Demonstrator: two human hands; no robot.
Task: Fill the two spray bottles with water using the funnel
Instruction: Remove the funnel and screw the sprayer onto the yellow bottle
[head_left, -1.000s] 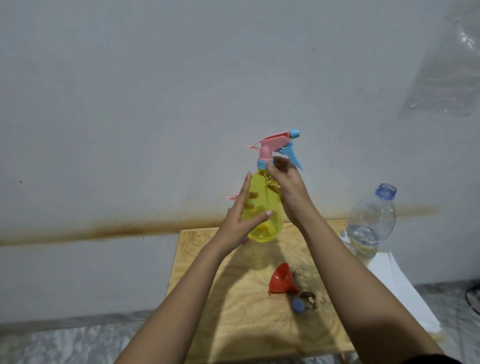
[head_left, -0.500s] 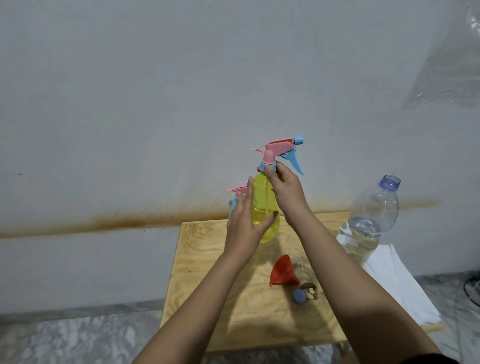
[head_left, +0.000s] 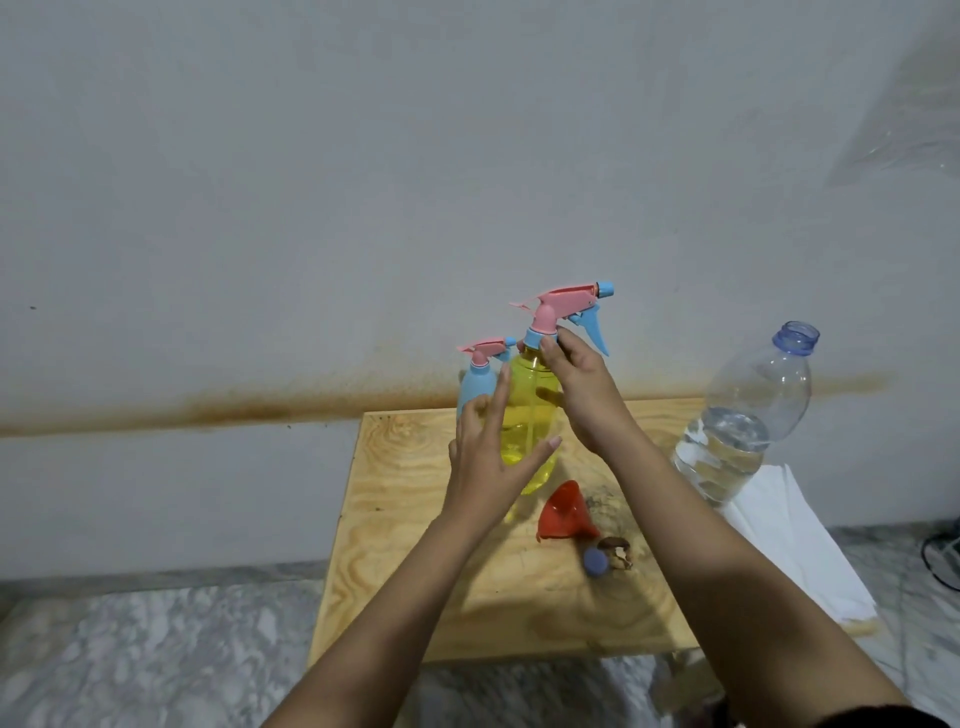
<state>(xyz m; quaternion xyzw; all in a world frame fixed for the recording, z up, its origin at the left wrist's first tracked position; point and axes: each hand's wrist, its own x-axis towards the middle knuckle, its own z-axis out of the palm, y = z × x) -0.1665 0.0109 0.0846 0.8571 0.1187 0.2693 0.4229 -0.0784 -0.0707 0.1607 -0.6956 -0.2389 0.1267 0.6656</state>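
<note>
A yellow spray bottle (head_left: 524, 410) with a pink and blue sprayer head (head_left: 566, 304) stands upright over the back of the wooden table (head_left: 405, 519). My left hand (head_left: 488, 467) holds its body between thumb and fingers. My right hand (head_left: 582, 395) pinches the blue collar under the sprayer head. A smaller blue spray bottle (head_left: 475, 387) stands just behind, partly hidden by my left hand. The red funnel (head_left: 563, 514) lies on its side on the table. An uncapped clear water bottle (head_left: 748, 415), partly full, stands at the right.
A blue cap (head_left: 595, 562) and a small brown object (head_left: 618, 551) lie beside the funnel. White paper (head_left: 789, 540) lies under the water bottle past the table's right edge. Behind the table is a grey wall, with marble floor around it.
Both hands have brought the yellow bottle lower, toward the tabletop. The blue spray bottle now shows behind it.
</note>
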